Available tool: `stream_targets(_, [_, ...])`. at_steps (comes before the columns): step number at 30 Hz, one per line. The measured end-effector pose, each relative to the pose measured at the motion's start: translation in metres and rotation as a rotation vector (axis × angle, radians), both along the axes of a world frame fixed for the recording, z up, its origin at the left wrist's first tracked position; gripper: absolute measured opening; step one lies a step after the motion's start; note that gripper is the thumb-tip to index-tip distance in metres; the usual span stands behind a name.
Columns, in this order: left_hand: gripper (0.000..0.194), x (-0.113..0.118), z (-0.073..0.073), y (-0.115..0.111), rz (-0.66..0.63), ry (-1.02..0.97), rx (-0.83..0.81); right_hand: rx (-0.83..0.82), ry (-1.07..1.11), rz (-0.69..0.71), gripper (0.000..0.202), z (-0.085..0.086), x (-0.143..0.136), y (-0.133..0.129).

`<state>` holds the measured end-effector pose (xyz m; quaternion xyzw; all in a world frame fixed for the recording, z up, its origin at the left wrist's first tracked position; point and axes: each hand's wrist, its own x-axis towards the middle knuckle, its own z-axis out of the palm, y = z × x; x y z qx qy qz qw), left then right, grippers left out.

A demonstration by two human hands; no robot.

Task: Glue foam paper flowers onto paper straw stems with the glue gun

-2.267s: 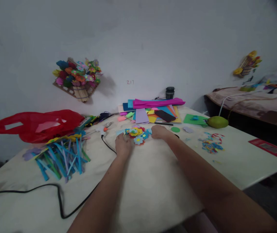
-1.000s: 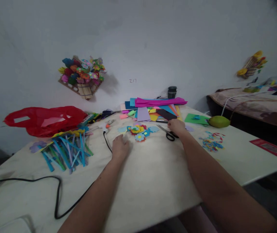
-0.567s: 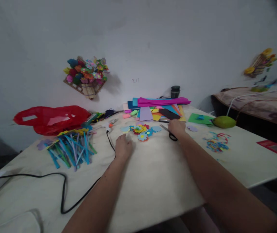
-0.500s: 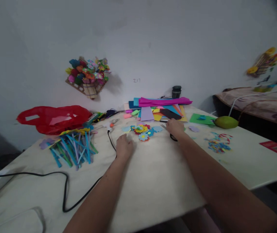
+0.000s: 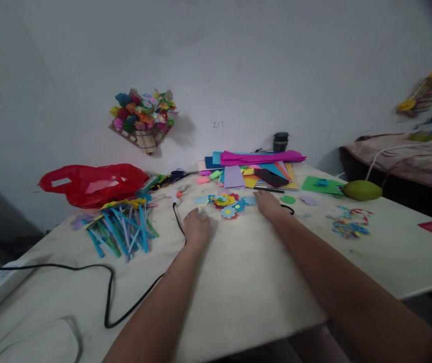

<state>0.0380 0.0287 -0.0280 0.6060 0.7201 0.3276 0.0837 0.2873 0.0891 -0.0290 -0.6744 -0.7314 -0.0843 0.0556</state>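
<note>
My left hand [image 5: 197, 228] rests on the table with loosely bent fingers apart, holding nothing I can see. Just beyond it lies a pale blue and yellowish cutout [image 5: 201, 200]. Between my hands is a small pile of colourful flower cutouts [image 5: 229, 200], with a light blue flower with a yellow centre [image 5: 228, 212] at its near side. My right hand [image 5: 269, 205] lies low over the table, fingers stretched toward a light blue cutout [image 5: 251, 200] at the pile's right edge. Behind that hand a black scissors handle [image 5: 287, 208] shows; the blades are hidden.
Foam sheets [image 5: 263, 158] and a black case [image 5: 272, 177] lie at the back. At left are a red plastic bag [image 5: 95, 184], coloured strips [image 5: 119, 232] and a glue gun [image 5: 176, 195] with a black cord [image 5: 108, 297]. A green mango [image 5: 362, 190] and paper scraps [image 5: 350, 227] lie right.
My right hand has shifted left toward the flower pile, away from the scissors, uncovering a green round cutout. My left hand has barely moved. The view has turned slightly left.
</note>
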Motion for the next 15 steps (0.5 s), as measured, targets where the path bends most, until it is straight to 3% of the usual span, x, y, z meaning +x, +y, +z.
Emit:
stream_targets(4, [0.049,0.0,0.0,0.001,-0.003,0.023,-0.017,0.019,-0.053,0.014,0.038,0.003,0.005,-0.002])
stream_targets(8, [0.053,0.0,-0.003,0.002,-0.029,0.056,-0.052,0.032,-0.068,-0.072,0.032,0.006,0.009,-0.006])
stream_targets(12, [0.061,0.004,-0.006,0.006,-0.062,0.086,-0.135,0.115,0.043,-0.133,0.031,0.01,0.002,-0.008])
stream_targets(15, [0.062,0.009,-0.005,0.01,-0.045,0.065,-0.188,0.127,0.107,-0.088,0.035,0.007,-0.011,-0.005])
